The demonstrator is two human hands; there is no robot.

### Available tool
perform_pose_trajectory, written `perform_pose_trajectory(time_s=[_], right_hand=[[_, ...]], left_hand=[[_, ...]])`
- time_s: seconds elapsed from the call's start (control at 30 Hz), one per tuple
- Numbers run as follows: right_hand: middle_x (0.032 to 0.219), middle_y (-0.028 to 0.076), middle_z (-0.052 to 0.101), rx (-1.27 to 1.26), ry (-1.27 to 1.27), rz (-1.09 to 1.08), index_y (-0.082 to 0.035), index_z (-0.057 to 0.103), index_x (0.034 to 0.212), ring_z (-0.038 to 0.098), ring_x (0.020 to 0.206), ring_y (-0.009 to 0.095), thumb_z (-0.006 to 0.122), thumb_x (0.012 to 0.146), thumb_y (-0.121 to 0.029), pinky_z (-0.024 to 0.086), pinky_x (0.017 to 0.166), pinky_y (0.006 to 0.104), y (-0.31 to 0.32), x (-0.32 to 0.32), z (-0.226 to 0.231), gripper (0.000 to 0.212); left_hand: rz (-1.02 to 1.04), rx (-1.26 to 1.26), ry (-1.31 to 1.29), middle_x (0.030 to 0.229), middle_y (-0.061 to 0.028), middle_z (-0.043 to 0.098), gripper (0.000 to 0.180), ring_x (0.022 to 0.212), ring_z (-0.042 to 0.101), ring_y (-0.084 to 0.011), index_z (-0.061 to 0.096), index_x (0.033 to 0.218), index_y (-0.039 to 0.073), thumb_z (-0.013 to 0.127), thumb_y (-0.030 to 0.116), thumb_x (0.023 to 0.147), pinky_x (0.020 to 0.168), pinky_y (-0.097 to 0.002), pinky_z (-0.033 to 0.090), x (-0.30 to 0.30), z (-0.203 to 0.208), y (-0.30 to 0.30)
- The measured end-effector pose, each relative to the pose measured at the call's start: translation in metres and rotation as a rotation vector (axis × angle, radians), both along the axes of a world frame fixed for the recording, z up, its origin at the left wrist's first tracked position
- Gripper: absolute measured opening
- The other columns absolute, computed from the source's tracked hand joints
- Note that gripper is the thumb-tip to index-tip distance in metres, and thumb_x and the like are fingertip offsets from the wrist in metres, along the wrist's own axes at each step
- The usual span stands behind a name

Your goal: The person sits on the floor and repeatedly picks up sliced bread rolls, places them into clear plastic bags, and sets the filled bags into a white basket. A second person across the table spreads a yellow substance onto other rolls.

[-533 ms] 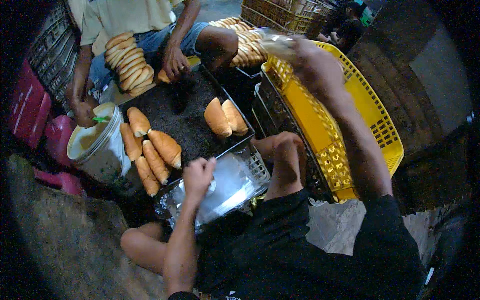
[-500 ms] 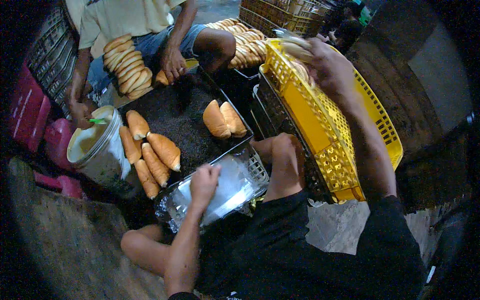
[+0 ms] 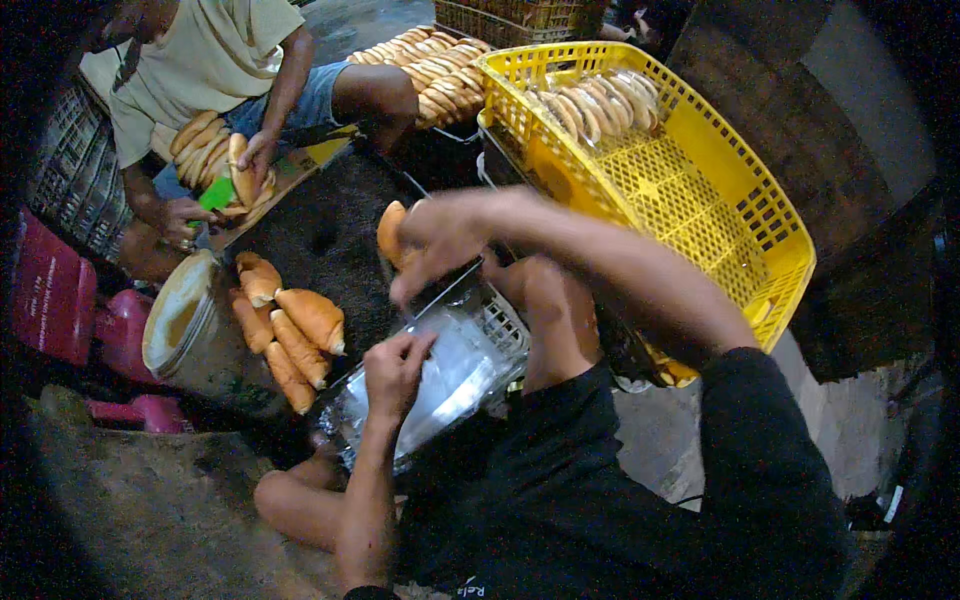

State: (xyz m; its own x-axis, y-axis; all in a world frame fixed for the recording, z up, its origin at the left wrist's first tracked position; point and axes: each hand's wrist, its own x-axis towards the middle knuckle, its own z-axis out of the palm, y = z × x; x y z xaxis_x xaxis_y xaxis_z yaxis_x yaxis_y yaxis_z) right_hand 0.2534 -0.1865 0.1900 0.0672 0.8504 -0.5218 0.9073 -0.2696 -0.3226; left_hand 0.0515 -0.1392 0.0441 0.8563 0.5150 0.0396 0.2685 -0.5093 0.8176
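Note:
My left hand [image 3: 392, 372] is closed in a pinch over a stack of clear plastic bags [image 3: 455, 365] on my lap; whatever its fingertips hold is too small to make out. Blurred by motion, my right hand [image 3: 445, 240] reaches across with fingers apart, beside a golden bread roll [image 3: 390, 232] on the dark tray. The hand hides part of that roll and whatever lies behind it. Several more rolls [image 3: 305, 320] lie in a loose group at the tray's left side. At the right, wrapped rolls [image 3: 605, 105] sit in the far end of a yellow crate [image 3: 700, 185].
Across the tray [image 3: 330, 215], a person holds a split roll [image 3: 240, 165] and a green spreader [image 3: 216, 194]. A tub [image 3: 180, 310] with pale residue stands at the left, next to pink plastic furniture [image 3: 125, 330]. Stacked rolls [image 3: 430, 75] lie at the back.
My right hand has left the yellow crate and swung left to the roll on the tray. Wrapped rolls now show in the crate. The other person's spreader has moved from tub to roll.

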Motion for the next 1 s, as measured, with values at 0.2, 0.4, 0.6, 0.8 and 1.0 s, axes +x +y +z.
perform_pose_trajectory(time_s=[0.2,0.4,0.6,0.8,1.0], right_hand=[[0.077,0.012,0.066,1.136,0.515,-0.4,0.0,0.063,0.089,0.066,0.072,0.025,0.065,0.082,-0.009,0.052,0.065,0.0374,0.014,-0.089,-0.073,0.012],[0.077,0.004,0.062,0.963,1.287,-0.852,0.0,0.06,0.098,0.06,0.067,0.009,0.061,0.093,-0.014,0.049,0.057,0.0206,-0.021,-0.122,-0.066,0.015],[0.09,0.01,0.066,1.089,0.678,-0.605,-0.001,0.059,0.106,0.067,0.085,0.023,0.065,0.091,-0.024,0.052,0.067,0.0342,0.06,-0.138,-0.138,0.029],[0.138,0.01,0.05,0.86,-0.153,-0.358,-0.018,0.052,0.131,0.027,0.138,0.044,0.071,0.078,-0.031,0.019,0.11,0.0643,0.083,-0.112,-0.256,0.058],[0.095,0.007,0.067,0.749,0.788,-0.781,0.0,0.066,0.106,0.062,0.091,0.018,0.063,0.084,-0.025,0.047,0.086,0.0322,0.012,-0.053,-0.147,0.034]], left_hand=[[0.458,-1.123,-0.456,0.093,-0.0088,0.062,0.05,0.082,0.059,-0.0177,0.056,0.102,0.003,0.052,0.052,0.093,0.073,-0.0319,0.049,-0.004,-0.033,0.039],[0.441,-1.181,-1.021,0.098,-0.0078,0.067,0.04,0.09,0.064,-0.019,0.059,0.106,0.004,0.063,0.041,0.09,0.09,-0.0362,0.05,-0.045,0.035,0.089],[0.859,-0.332,-0.931,0.086,-0.0061,0.066,0.028,0.076,0.063,-0.0165,0.064,0.095,0.002,0.073,0.027,0.086,0.076,-0.0329,0.053,-0.095,0.019,0.149],[1.237,-0.634,-0.937,0.102,-0.0109,0.065,0.047,0.085,0.064,-0.022,0.06,0.108,0.0,0.056,0.044,0.094,0.077,-0.0355,0.053,-0.114,-0.013,0.153],[1.152,-0.312,-0.845,0.102,-0.017,0.064,0.06,0.089,0.064,-0.0269,0.056,0.106,-0.006,0.032,0.049,0.102,0.085,-0.0378,0.05,-0.112,-0.048,0.158]])
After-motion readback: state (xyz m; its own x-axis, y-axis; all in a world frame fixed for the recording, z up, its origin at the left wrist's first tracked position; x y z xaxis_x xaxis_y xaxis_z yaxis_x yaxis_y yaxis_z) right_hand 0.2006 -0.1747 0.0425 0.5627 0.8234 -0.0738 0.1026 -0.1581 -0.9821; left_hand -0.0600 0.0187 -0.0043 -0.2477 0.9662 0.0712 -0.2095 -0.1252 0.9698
